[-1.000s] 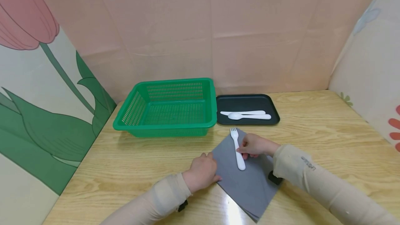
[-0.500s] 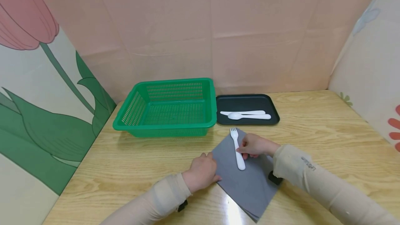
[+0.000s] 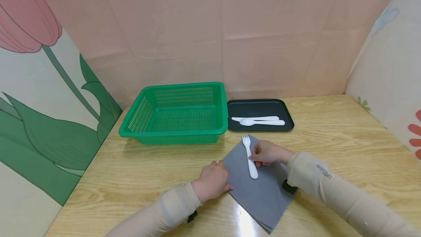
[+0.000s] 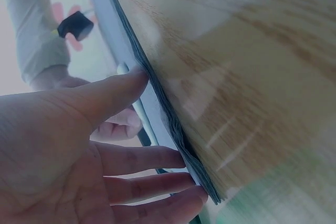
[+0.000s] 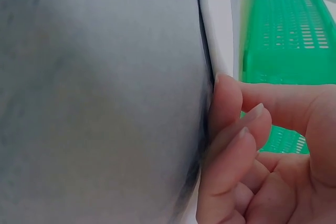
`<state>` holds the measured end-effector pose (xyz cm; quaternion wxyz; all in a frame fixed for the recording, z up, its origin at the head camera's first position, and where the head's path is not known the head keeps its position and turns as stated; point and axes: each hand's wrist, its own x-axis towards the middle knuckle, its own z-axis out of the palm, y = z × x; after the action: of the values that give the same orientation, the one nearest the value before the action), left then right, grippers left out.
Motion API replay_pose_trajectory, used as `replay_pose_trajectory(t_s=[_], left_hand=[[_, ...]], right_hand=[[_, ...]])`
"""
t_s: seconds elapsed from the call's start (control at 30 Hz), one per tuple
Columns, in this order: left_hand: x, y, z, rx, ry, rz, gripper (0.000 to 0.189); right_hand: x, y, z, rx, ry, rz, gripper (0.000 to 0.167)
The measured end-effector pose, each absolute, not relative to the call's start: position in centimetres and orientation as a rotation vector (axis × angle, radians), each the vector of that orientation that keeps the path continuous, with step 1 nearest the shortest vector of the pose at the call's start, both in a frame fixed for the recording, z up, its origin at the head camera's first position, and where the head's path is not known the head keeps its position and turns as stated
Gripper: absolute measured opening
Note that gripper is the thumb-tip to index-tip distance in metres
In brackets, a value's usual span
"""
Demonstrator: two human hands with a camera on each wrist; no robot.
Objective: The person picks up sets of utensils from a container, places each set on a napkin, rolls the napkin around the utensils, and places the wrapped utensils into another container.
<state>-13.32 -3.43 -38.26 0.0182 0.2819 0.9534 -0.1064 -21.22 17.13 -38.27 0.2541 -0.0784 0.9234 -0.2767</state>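
Observation:
A folded grey cloth napkin [image 3: 263, 200] lies slantwise on the table, its stacked layers showing along the edge in the left wrist view. On top of it rests a white fork [image 3: 253, 170], tines pointing away. My right hand [image 3: 270, 152] pinches the fork's handle between thumb and forefinger, the other fingers curled beneath; the handle end [image 5: 218, 17] sticks out past the fingertips in the right wrist view. At the napkin's left edge, my left hand [image 3: 212, 180] touches it with thumb and extended fingers spread apart along the layers.
A green plastic basket [image 3: 177, 133] stands at the back left. Beside it is a black tray [image 3: 253, 108] bearing a white knife [image 3: 274, 118] and a white spoon [image 3: 247, 122]. Wall panels border the wooden table [image 3: 345, 131] at the back and both sides.

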Motion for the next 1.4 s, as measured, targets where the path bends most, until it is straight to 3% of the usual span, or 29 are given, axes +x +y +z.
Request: replay_pose_trajectory(t_s=[1.4], left_hand=[[-13.3, -3.5, -38.3, 0.866, 2.955, -0.316, 0.047]], right_hand=[[-22.2, 17.9, -37.6, -0.234, 2.543, -0.781, 0.015]])
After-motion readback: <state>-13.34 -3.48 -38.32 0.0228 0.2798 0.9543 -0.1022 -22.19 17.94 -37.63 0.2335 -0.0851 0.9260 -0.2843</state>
